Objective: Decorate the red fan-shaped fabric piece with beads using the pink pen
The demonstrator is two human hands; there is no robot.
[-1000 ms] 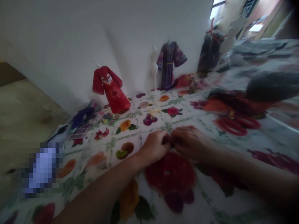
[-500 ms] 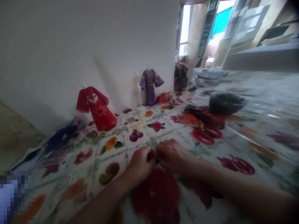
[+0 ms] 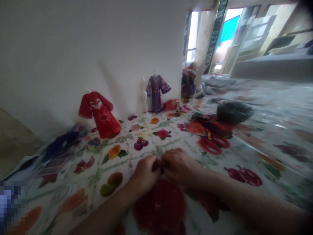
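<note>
Fruit-print tablecloth (image 3: pixel 110 171) under both hands

L hand (image 3: pixel 146 169) & R hand (image 3: pixel 177 163) together, fingers curled shut; can't tell what's pinched, if anything. Red-handled scissors (image 3: pixel 214 144) beyond, to the R. View's swung R vs 1st frame; dark strip (image 3: pixel 214 37) now reads "DZR-INTERNET".

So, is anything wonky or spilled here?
The small red dress with a white chest pattern leans left at the top, while the small purple robe with a yellow belt looks straighter. The wide view may exaggerate that. I see no spill.
</note>
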